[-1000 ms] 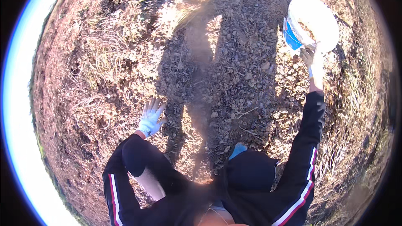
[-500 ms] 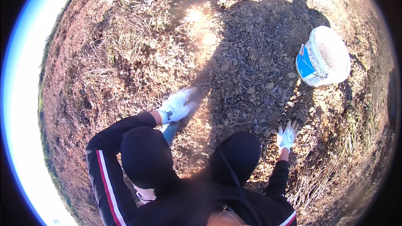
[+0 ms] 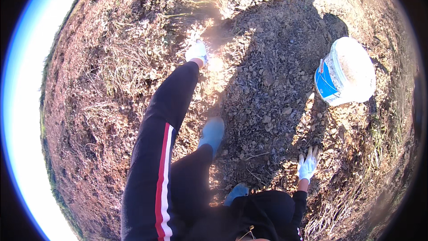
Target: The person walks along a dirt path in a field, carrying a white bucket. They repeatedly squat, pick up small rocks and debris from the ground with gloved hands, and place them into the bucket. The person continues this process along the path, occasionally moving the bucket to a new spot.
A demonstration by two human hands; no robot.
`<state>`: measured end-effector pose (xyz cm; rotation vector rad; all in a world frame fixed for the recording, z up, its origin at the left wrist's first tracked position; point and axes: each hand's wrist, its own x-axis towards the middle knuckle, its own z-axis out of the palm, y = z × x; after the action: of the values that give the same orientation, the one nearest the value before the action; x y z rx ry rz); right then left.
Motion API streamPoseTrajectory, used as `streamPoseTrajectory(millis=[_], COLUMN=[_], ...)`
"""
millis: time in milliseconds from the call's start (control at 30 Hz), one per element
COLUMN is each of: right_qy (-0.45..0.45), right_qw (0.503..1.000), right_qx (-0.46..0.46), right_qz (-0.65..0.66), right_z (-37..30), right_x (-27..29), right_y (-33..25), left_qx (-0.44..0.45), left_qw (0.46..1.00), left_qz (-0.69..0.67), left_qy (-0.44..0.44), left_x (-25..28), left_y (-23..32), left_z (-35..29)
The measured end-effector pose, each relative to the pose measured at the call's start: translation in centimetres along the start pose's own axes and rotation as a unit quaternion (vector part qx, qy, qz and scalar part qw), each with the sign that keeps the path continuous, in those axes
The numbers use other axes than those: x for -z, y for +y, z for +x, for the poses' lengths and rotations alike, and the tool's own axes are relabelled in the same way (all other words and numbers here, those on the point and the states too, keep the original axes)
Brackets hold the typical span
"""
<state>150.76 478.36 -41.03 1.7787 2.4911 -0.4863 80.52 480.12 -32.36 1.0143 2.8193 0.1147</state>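
My left hand (image 3: pixel 196 51), in a white knit glove, is stretched far forward to the dry plants and soil. Glare and blur hide its fingers, so whether it holds anything cannot be made out. At the lower right, my right hand (image 3: pixel 307 166), gloved alike, rests on the ground with its fingers extended and apart, holding nothing. Beyond it stands a white plastic bucket (image 3: pixel 337 85) with a blue label and a thin wire handle, tilted in the view; pale residue or dirt shows on its inside.
Cloddy soil (image 3: pixel 263 93) with dry leaves lies in my shadow. Dry grass (image 3: pixel 120 53) covers the ground at the left, and more straw (image 3: pixel 334 201) lies at the lower right. My blue-grey boots stand below, one forward (image 3: pixel 213 133), the other farther back (image 3: pixel 236 193).
My left hand has reached forward, away from my body, and its arm has straightened. My body has shifted, bringing both boots into view. The right hand stays on the ground.
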Motion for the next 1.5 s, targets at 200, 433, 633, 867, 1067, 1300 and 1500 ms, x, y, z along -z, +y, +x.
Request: streamPoseTrajectory(millis=[200,433,633,867,1067,1300,1500], right_qy=[-0.055,-0.032,-0.017,-0.020,-0.005,0.039,0.042], right_qw=[0.995,0.997,1.000,0.997,0.998,0.993,0.995], right_qx=[-0.081,-0.063,-0.025,-0.063,-0.058,-0.105,-0.038], right_qz=[-0.029,-0.027,0.007,-0.049,0.007,-0.021,0.080], right_z=[-0.1,0.2,0.3,-0.6,0.6,-2.1,-9.5], right_x=[1.5,0.9,-0.2,0.8,0.6,1.9,1.5], right_y=[1.2,1.4,-0.4,1.9,-1.0,-1.8,-5.0], left_qx=[-0.119,-0.116,0.001,0.060,-0.077,-0.229,-0.515], left_qw=[0.993,0.981,0.904,0.912,0.875,0.958,0.847], left_qz=[0.015,-0.142,-0.393,-0.329,-0.463,-0.037,-0.036], left_qy=[0.004,0.057,0.171,0.239,0.122,0.171,-0.123], left_x=[-0.8,12.1,18.4,15.6,11.8,7.1,0.7], left_y=[2.3,-0.1,-9.3,-3.9,-11.3,6.8,20.1], left_z=[-0.2,5.1,11.9,12.5,17.4,7.7,-11.7])
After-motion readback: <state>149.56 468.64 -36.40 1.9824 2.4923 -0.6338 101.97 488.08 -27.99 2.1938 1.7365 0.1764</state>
